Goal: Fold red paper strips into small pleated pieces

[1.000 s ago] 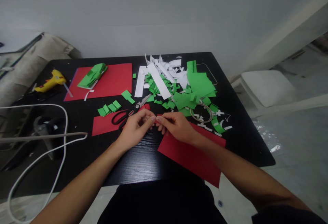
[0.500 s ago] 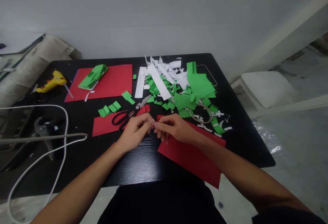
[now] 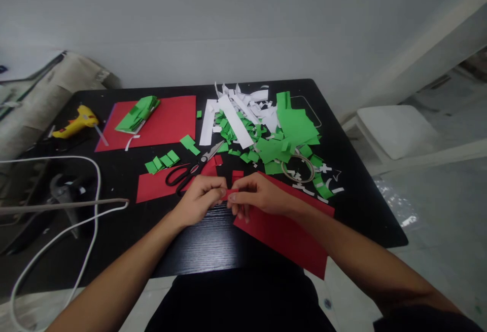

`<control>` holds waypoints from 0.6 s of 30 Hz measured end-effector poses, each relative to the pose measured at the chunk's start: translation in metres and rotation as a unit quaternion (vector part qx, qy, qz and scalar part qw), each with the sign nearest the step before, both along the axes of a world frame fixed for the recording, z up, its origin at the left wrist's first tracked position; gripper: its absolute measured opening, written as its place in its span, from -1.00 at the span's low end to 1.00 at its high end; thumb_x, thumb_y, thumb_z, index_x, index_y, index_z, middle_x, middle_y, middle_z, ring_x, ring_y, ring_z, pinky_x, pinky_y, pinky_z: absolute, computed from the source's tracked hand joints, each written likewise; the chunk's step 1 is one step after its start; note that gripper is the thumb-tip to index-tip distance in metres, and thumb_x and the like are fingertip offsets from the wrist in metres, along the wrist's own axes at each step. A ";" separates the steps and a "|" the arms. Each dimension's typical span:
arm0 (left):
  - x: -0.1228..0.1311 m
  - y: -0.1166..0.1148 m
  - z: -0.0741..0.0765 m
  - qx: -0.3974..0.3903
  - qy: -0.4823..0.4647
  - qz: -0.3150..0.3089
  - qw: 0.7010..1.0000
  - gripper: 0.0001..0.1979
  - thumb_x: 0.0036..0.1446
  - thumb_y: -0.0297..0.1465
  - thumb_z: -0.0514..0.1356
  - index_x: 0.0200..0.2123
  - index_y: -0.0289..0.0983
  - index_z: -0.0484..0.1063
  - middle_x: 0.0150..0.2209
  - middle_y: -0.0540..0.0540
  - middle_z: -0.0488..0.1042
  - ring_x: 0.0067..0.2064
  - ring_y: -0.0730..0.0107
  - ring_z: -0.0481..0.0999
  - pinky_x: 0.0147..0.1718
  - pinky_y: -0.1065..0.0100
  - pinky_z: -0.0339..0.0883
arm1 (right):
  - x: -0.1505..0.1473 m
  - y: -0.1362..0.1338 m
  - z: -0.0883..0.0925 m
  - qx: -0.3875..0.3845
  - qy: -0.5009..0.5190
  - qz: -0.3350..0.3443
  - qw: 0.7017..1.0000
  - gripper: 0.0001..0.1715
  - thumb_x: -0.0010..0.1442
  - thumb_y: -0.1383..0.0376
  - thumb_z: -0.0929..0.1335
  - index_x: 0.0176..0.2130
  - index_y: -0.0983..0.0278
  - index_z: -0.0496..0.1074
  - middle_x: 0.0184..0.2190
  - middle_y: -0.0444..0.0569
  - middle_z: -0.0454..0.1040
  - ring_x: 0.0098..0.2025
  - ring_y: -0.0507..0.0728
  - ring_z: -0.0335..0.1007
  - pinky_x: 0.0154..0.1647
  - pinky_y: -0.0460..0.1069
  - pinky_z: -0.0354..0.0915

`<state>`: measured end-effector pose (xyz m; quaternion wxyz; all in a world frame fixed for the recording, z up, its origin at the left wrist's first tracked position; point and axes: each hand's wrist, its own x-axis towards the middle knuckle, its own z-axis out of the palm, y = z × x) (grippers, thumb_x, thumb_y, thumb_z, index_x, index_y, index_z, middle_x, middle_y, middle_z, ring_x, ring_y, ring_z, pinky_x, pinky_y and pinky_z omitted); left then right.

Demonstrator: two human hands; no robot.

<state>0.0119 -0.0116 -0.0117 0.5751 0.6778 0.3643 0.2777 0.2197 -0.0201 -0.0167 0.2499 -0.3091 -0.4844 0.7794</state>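
Observation:
A small red paper piece (image 3: 229,193) is pinched between my two hands, close to the front of the black table. My left hand (image 3: 200,197) grips its left end with thumb and finger, and my right hand (image 3: 256,195) grips the right end. Under my right wrist lies a red paper sheet (image 3: 283,233). Beyond my fingers sits another small red paper piece (image 3: 238,175). Black-handled scissors (image 3: 194,169) rest just past my left hand, partly on a red paper strip (image 3: 154,186).
Green paper scraps (image 3: 299,126) and white paper strips (image 3: 236,121) are heaped at the back. A tape roll (image 3: 312,170) lies to the right. On the left are a yellow glue gun (image 3: 80,121), a white cable (image 3: 97,210) and a large red sheet (image 3: 175,119) under folded green paper (image 3: 139,113).
My hands have drawn slightly apart and tilted, so the red paper piece between my fingertips now shows more. The things on the table look unmoved.

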 end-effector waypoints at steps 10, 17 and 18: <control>0.003 -0.001 0.004 0.089 0.009 0.002 0.996 -0.70 0.21 -0.41 0.08 -0.59 -0.27 0.29 -0.67 0.13 0.19 -0.60 0.57 0.09 -0.58 0.46 -0.02 | -0.001 -0.001 0.002 0.017 -0.014 -0.009 1.000 -0.76 0.19 0.22 0.47 -0.41 0.35 0.53 -0.54 -0.10 0.57 -0.57 -0.03 0.46 -0.52 -0.15 0.41; 0.001 0.000 0.001 0.093 0.028 0.042 0.994 -0.67 0.22 -0.36 0.10 -0.60 -0.25 0.23 -0.65 0.11 0.15 -0.59 0.54 0.10 -0.58 0.45 -0.01 | 0.001 0.002 0.001 0.002 -0.007 -0.036 0.999 -0.59 0.13 0.06 0.56 -0.43 0.34 0.52 -0.52 -0.09 0.58 -0.57 -0.01 0.49 -0.53 -0.13 0.42; 0.001 0.000 0.000 0.088 0.027 0.049 0.995 -0.67 0.21 -0.35 0.10 -0.61 -0.24 0.21 -0.65 0.11 0.13 -0.59 0.54 0.08 -0.58 0.45 -0.02 | 0.001 0.003 0.000 0.003 -0.006 -0.044 0.999 -0.57 0.13 0.04 0.56 -0.43 0.33 0.52 -0.52 -0.10 0.57 -0.57 -0.01 0.49 -0.54 -0.13 0.41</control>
